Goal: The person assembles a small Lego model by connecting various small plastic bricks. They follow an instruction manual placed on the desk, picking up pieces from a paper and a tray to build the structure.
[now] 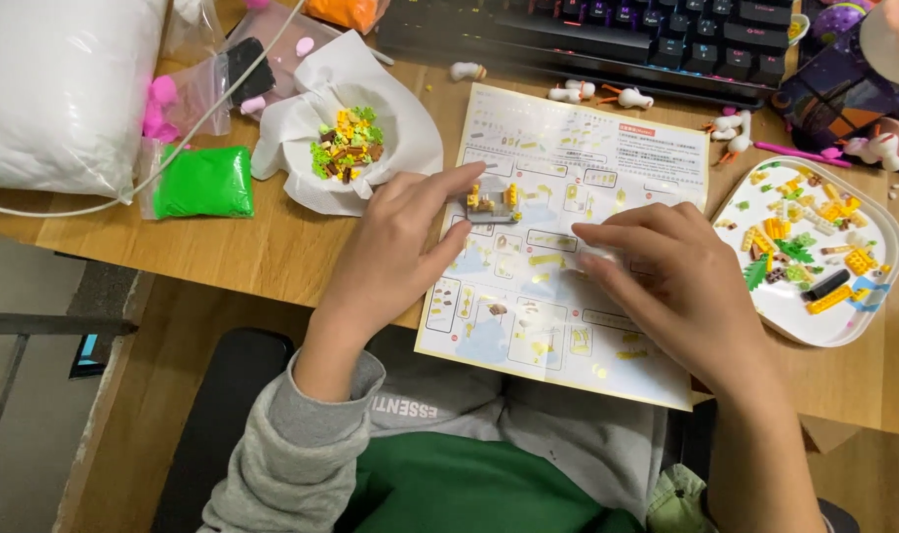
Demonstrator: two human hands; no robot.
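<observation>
My left hand (pixel 395 252) pinches a small brick model (pixel 493 202), a grey plate with yellow and brown pieces, holding it on the instruction sheet (pixel 568 247). My right hand (pixel 671 286) lies on the sheet just to the right, fingers together, fingertips pressed on the paper near the model; I cannot tell if it holds a tiny piece. The sheet overhangs the wooden desk's (pixel 272 247) front edge.
A white tray (pixel 824 331) of yellow, green and black small bricks sits at the right. A white bowl-like wrapper (pixel 410 148) holds mixed bricks at upper left, beside a green bag (pixel 204 182) and a white pouch (pixel 59 89). A keyboard (pixel 607 35) lies behind, with small white figures (pixel 622 96).
</observation>
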